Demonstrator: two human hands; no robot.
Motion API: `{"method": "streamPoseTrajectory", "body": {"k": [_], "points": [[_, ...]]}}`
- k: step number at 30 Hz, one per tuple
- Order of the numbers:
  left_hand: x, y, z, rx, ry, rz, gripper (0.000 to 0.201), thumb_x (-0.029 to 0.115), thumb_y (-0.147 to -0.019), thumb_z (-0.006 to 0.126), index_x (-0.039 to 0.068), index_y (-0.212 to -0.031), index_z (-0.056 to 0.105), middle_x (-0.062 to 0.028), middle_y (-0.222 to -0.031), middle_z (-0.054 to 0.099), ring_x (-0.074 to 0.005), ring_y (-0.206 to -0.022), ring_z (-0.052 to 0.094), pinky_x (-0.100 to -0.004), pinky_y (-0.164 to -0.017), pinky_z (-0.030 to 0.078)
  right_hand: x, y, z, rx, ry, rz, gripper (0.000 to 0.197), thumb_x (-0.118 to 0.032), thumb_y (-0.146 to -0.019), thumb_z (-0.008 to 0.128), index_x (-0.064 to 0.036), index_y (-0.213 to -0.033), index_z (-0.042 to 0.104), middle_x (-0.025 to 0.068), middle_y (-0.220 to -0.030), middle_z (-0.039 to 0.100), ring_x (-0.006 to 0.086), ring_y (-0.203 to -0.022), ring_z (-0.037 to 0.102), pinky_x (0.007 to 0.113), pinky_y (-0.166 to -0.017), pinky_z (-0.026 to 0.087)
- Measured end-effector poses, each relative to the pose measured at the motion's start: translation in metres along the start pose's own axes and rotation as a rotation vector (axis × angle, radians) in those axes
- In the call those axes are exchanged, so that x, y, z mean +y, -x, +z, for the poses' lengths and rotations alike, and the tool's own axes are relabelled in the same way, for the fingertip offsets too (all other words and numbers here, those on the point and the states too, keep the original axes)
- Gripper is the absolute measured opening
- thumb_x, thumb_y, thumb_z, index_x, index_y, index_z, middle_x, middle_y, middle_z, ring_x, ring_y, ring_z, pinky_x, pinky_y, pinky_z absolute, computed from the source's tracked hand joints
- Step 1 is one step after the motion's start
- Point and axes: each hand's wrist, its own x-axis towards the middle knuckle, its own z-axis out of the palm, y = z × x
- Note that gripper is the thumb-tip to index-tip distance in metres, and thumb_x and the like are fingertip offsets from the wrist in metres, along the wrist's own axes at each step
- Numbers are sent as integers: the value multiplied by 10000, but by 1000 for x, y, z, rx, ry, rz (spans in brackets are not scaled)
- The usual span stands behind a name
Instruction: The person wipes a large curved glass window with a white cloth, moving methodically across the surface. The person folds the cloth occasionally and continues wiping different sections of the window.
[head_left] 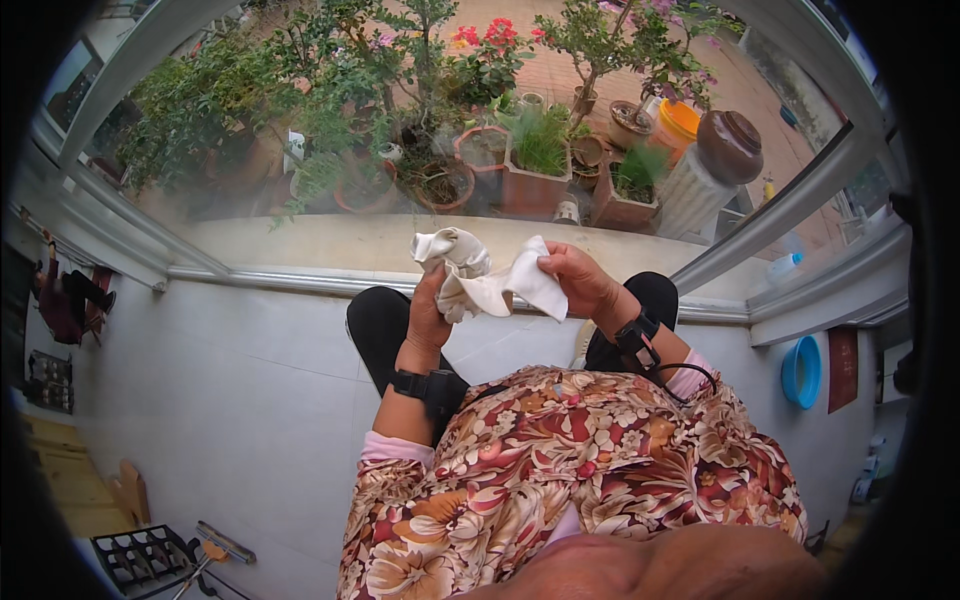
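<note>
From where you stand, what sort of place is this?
Probably a home's glazed balcony or sunroom: a wide window looks down on potted plants in a brick-paved yard, while both hands hold a white cloth before the tiled sill wall.

A wide glass window with pale metal frame bars (150, 40) fills the upper part of the view, and beyond it, above where the cloth is held, stands a daylit courtyard of red brick paving (560, 75) crowded with terracotta plant pots (530, 185), a round dark brown ceramic jar (730, 145) and an orange plastic bucket (680, 120). Below the grip runs a pale window sill (300, 245) over a wall of large white tiles (230, 400). Far to the right of the grip hangs a round blue plastic basin (801, 372), and low to the left lie a black metal grate (140, 558) and light wooden boards (70, 480).
</note>
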Motion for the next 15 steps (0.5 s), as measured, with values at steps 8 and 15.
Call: {"method": "streamPoseTrajectory", "body": {"k": [8, 15], "points": [[-52, 8, 20, -42, 121, -148, 526, 448, -1103, 386, 135, -1520, 452, -63, -1429, 578, -229, -1259, 595, -411, -1063, 499, -28, -29, 33, 244, 17, -98, 210, -198, -1027, 627, -77, -1199, 620, 47, -1093, 713, 143, -923, 717, 311, -777, 613], [-58, 3, 29, 44, 304, -74, 565, 536, -1096, 341, 152, -1486, 483, -38, -1436, 579, -229, -1308, 565, -418, -1130, 448, 4, -25, 42, 388, 1, -111, 253, -220, -1020, 640, -97, -1239, 613, 25, -1133, 707, 145, -1012, 702, 311, -807, 600]]}}
